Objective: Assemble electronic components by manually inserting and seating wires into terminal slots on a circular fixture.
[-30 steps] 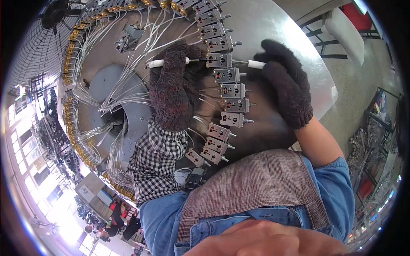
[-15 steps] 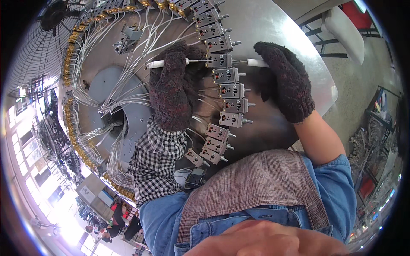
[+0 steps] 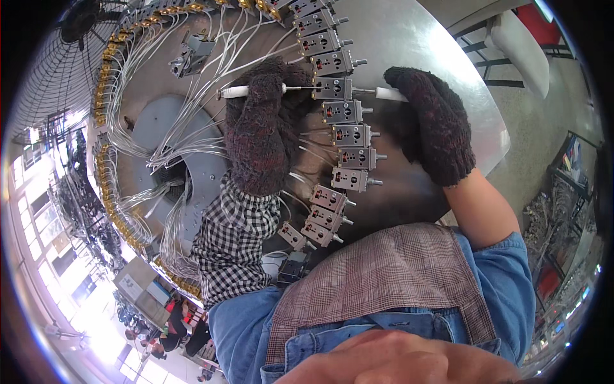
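Observation:
Both my hands wear dark knitted gloves. My left hand (image 3: 259, 128) is closed round a white-handled screwdriver (image 3: 236, 92); its thin metal shaft reaches right to a small metal switch box (image 3: 332, 88). From the opposite side, my right hand (image 3: 437, 125) grips a white-handled tool (image 3: 390, 95) whose slim metal end lines up with the threaded stem of that same box. Whether either tip is seated in the box is too small to tell. Similar boxes, such as this metal box (image 3: 350, 136), stand in a curved row between my hands, with stems pointing right.
A round metal table (image 3: 441, 38) carries the row. Bundles of white wires (image 3: 137, 137) run from a grey hub (image 3: 208, 179) to brass fittings (image 3: 101, 96) along the rim. A loose metal part (image 3: 193, 54) lies beyond my left hand. A caged fan (image 3: 80, 29) stands far left.
The row of boxes and both hands appear slightly farther right. The right-hand tool's handle sits a little farther from the box. Both hands keep their grips.

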Motion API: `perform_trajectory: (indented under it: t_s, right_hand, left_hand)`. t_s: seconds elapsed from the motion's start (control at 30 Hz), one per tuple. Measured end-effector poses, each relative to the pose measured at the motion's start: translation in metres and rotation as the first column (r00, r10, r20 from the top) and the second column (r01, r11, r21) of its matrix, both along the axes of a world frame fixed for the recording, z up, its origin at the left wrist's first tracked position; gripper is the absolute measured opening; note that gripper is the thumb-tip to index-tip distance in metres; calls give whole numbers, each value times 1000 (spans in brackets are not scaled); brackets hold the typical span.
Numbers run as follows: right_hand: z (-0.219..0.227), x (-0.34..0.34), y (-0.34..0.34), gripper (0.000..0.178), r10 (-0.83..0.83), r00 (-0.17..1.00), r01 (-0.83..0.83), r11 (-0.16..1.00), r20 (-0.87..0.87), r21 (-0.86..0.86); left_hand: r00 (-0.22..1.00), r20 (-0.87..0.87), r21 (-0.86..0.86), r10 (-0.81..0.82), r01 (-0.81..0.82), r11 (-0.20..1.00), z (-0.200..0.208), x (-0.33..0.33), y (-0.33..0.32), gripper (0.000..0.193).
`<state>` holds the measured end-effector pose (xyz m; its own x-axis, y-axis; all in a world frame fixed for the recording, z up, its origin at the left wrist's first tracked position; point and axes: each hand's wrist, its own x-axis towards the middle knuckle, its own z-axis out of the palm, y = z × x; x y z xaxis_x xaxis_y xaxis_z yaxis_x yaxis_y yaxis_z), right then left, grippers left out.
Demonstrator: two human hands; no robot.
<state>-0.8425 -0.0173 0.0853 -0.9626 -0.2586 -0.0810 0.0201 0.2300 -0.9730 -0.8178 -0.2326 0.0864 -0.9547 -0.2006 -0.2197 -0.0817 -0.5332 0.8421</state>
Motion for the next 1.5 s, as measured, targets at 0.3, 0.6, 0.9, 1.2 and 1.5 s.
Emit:
perform_trajectory:
  t_s: [0.3,0.6,0.9,1.2,1.5]
  right_hand:
    - [11,-6,-9,36,-67,851,196,961,521,-196]
    - [7,-3,-8,37,-50,847,278,890,529,-362]
    - [5,8,18,40,-34,872,221,918,489,-330]
    - [-10,13,12,49,-37,875,250,888,482,-386]
    - [-21,5,-4,44,41,860,198,892,509,-406]
  left_hand:
    - [1000,12,10,19,-19,1000,-3,2,-5,26]
    - [1000,-9,32,-1,1,999,-4,2,-4,29]
    - [1000,25,-69,-13,15,997,16,9,2,27]
    - [999,-6,131,54,-52,990,5,23,17,25]
    - [999,26,116,23,-26,993,-15,21,-3,27]
